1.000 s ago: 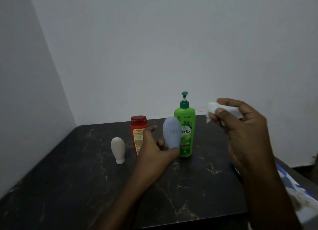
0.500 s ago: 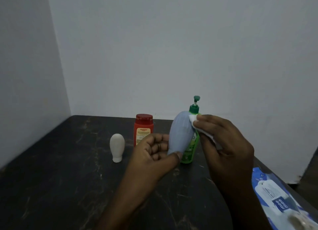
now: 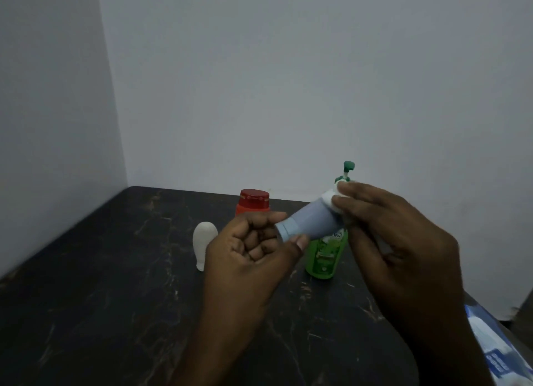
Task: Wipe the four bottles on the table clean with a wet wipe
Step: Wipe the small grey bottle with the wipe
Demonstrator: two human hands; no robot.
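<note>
Blue-grey bottle (image 3: 311,221): lifted off the table (image 3: 115,299), just in front of the green pump bottle (image 3: 326,255). It is tilted, cap end low and left, rounded end up by the pump's neck.
Left hand (image 3: 251,253): thumb and forefinger pinch the cap end, other fingers curled in.
Right hand (image 3: 398,241): fingers bent over the wet wipe (image 3: 328,199), pressing it on the rounded end. We can't tell how far it wraps, too blurred.
Change: a second ago the wipe was held clear to the right of the pump bottle and the blue-grey bottle stood upright in the hand. Now they touch.
Meaning: we judge wiping has only just started.
Others: red-capped bottle (image 3: 253,199) behind-left of the pump bottle, white bottle (image 3: 203,244) further left, both standing untouched.
Wipe pack (image 3: 496,354): well right of the pump bottle, nearer us.
</note>
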